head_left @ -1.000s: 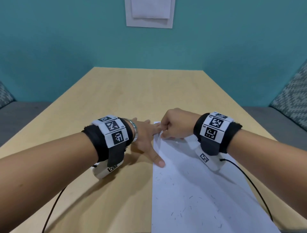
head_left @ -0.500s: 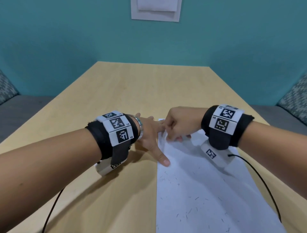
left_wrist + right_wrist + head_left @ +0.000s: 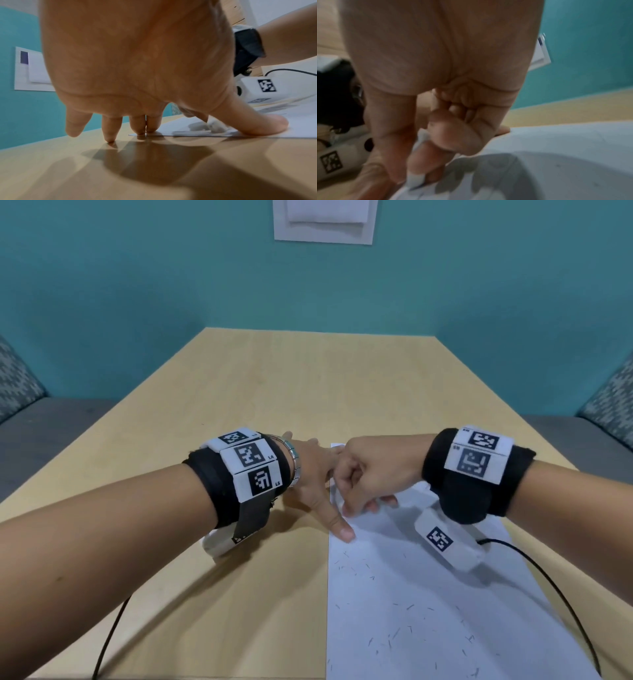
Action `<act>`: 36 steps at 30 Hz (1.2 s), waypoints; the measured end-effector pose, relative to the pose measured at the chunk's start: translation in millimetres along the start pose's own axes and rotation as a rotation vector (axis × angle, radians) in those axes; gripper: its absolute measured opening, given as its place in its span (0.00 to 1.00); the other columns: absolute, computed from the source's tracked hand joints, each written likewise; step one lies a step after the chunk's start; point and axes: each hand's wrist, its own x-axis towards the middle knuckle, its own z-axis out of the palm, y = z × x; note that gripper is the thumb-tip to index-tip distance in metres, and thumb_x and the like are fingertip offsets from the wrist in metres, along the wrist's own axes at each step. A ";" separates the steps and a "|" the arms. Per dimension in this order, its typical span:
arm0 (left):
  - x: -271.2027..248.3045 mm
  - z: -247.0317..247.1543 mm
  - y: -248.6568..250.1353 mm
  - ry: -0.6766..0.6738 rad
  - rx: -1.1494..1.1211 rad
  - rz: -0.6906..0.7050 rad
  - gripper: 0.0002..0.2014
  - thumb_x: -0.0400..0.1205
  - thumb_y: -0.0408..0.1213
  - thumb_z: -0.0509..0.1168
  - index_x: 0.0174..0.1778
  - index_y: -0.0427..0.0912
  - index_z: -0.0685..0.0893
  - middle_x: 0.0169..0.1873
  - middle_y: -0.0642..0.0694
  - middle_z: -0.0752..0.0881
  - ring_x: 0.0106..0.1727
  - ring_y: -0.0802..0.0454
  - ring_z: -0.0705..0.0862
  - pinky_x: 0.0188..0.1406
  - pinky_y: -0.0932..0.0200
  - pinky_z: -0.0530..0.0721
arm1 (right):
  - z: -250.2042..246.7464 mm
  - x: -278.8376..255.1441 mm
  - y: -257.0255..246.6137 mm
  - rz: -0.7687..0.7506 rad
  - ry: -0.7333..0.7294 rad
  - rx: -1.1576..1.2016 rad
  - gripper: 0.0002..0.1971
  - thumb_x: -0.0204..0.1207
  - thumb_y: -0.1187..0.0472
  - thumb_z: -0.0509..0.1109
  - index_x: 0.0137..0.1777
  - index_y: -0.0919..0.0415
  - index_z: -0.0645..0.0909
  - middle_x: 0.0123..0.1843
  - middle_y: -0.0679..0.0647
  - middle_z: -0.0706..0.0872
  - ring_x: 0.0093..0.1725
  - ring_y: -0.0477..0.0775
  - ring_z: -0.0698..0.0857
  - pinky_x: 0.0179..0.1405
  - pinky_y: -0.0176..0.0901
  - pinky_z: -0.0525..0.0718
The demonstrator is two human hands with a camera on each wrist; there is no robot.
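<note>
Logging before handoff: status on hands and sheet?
Left hand open, thumb and fingertips pressing the paper sheet onto the table. Right hand pinching a small white piece at the sheet's left edge. Wrist cable trails along its right edge.

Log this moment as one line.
left hand: presses paper edge flat | right hand: pinches small white piece on paper | paper: on table

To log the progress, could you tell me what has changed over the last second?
The right hand, pinching a small white piece, slid slightly along the paper toward the person. The left hand stayed pressing the paper's left edge on the table; nothing was let go.
</note>
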 end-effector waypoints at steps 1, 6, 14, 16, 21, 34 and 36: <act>0.6 0.2 -0.1 -0.008 0.006 -0.008 0.49 0.55 0.81 0.69 0.73 0.81 0.59 0.80 0.74 0.55 0.85 0.49 0.48 0.78 0.27 0.42 | -2.7 0.1 1.6 0.007 0.009 -0.017 0.08 0.71 0.63 0.79 0.33 0.63 0.87 0.26 0.54 0.86 0.22 0.49 0.81 0.33 0.47 0.85; 6.5 2.1 -1.3 -0.023 0.006 -0.096 0.64 0.41 0.87 0.64 0.76 0.80 0.49 0.81 0.63 0.62 0.84 0.46 0.56 0.79 0.31 0.49 | -14.7 9.7 9.5 0.084 0.214 -0.083 0.09 0.68 0.62 0.79 0.30 0.60 0.84 0.25 0.51 0.86 0.23 0.51 0.81 0.33 0.45 0.84; 4.3 -0.6 0.2 -0.022 0.006 -0.112 0.69 0.42 0.86 0.66 0.80 0.75 0.43 0.83 0.61 0.57 0.83 0.44 0.60 0.78 0.34 0.60 | -15.1 7.2 16.3 0.098 0.266 -0.100 0.08 0.66 0.62 0.77 0.33 0.67 0.83 0.25 0.52 0.84 0.25 0.53 0.80 0.32 0.47 0.82; 2.8 -1.5 0.6 -0.018 -0.010 -0.090 0.64 0.49 0.82 0.70 0.80 0.74 0.46 0.82 0.63 0.58 0.84 0.46 0.59 0.79 0.36 0.61 | -6.5 2.2 11.2 0.043 0.159 -0.065 0.08 0.68 0.63 0.78 0.34 0.66 0.85 0.26 0.53 0.85 0.26 0.53 0.80 0.32 0.45 0.82; 2.7 -2.4 2.1 -0.031 -0.001 -0.103 0.68 0.45 0.84 0.68 0.80 0.75 0.40 0.84 0.63 0.53 0.84 0.46 0.57 0.79 0.36 0.60 | -10.6 -2.2 19.8 0.075 0.212 -0.084 0.09 0.68 0.61 0.79 0.32 0.65 0.84 0.25 0.52 0.85 0.26 0.53 0.80 0.34 0.50 0.87; -1.7 -4.7 5.3 -0.027 -0.005 -0.113 0.65 0.49 0.81 0.71 0.81 0.74 0.46 0.84 0.64 0.54 0.84 0.47 0.59 0.78 0.39 0.63 | -2.1 -1.8 8.9 0.053 0.178 -0.102 0.08 0.67 0.62 0.78 0.31 0.62 0.83 0.25 0.52 0.85 0.27 0.54 0.80 0.31 0.49 0.85; -1.8 -4.8 6.5 -0.025 0.007 -0.113 0.64 0.51 0.80 0.71 0.82 0.72 0.47 0.83 0.64 0.54 0.83 0.46 0.60 0.78 0.41 0.64 | 0.9 -12.1 8.5 0.047 0.081 -0.086 0.08 0.70 0.61 0.78 0.34 0.64 0.85 0.26 0.51 0.85 0.26 0.53 0.81 0.31 0.43 0.81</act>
